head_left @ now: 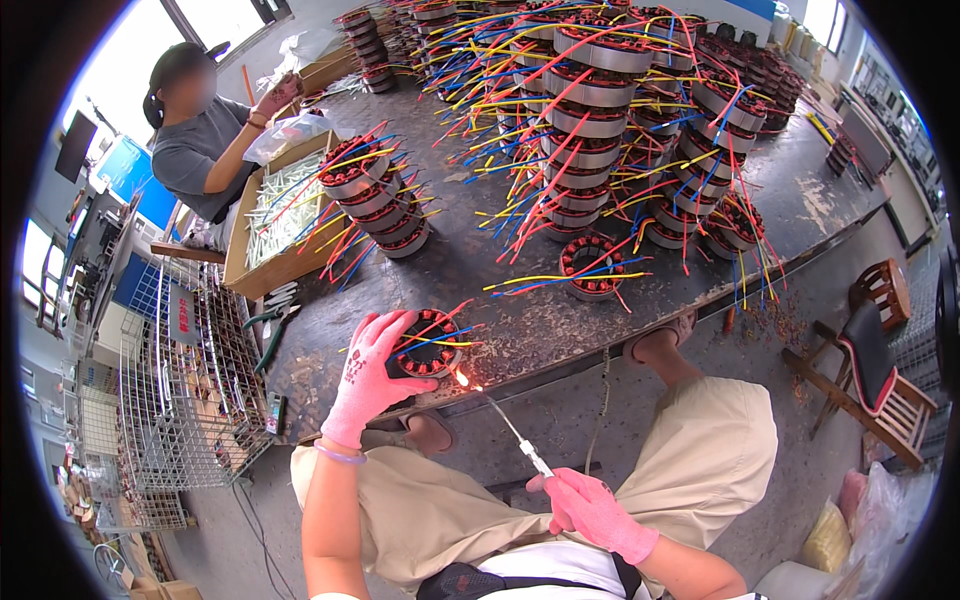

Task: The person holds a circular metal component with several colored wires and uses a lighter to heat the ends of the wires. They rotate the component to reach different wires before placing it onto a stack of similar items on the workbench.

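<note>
My left hand, in a pink glove, grips the left rim of a motor stator at the table's near edge. Red coils line this ring, and red, blue and yellow wires stick out of it. In my right hand, also gloved in pink, is a thin gas torch with a metal tube. An orange flame burns at its tip, right by the stator's lower right rim. A second stator lies flat farther right, its wires spread to both sides.
Tall stator stacks fill the far table, with a shorter, leaning stack nearer. A cardboard box of white sleeves stands left, beside pliers. Across the table a co-worker handles something. A wire rack and a chair flank the table.
</note>
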Action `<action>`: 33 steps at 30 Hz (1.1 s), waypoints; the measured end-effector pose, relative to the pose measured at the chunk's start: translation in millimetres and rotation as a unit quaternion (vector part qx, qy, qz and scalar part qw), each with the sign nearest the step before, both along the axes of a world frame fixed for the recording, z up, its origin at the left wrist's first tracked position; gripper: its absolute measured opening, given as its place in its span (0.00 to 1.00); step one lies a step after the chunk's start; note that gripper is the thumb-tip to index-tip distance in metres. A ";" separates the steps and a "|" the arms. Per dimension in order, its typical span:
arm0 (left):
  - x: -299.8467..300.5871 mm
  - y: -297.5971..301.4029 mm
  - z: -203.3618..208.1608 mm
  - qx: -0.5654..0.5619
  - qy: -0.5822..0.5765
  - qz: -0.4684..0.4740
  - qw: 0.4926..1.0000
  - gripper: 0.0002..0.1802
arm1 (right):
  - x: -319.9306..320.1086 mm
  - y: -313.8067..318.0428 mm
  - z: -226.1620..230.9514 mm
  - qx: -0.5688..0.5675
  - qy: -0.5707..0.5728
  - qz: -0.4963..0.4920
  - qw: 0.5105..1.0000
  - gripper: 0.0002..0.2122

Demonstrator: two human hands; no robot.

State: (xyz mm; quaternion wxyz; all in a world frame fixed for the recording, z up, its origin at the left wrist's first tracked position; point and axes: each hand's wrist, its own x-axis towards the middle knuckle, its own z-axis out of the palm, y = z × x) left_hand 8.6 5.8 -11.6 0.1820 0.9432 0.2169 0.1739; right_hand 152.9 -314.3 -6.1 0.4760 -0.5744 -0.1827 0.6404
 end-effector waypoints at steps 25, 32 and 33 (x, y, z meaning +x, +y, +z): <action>-2.2 2.7 -5.5 -0.012 0.022 0.013 1.000 0.55 | -0.8 -0.1 -0.4 -0.025 0.031 -0.024 0.999 0.16; 0.0 -2.4 1.0 -0.001 0.032 0.018 0.999 0.54 | -2.9 -1.9 -8.0 -0.029 0.049 -0.054 0.997 0.17; -0.5 -1.4 2.0 0.001 0.035 0.009 0.999 0.54 | -3.3 -2.4 -8.8 -0.030 0.045 -0.058 0.997 0.17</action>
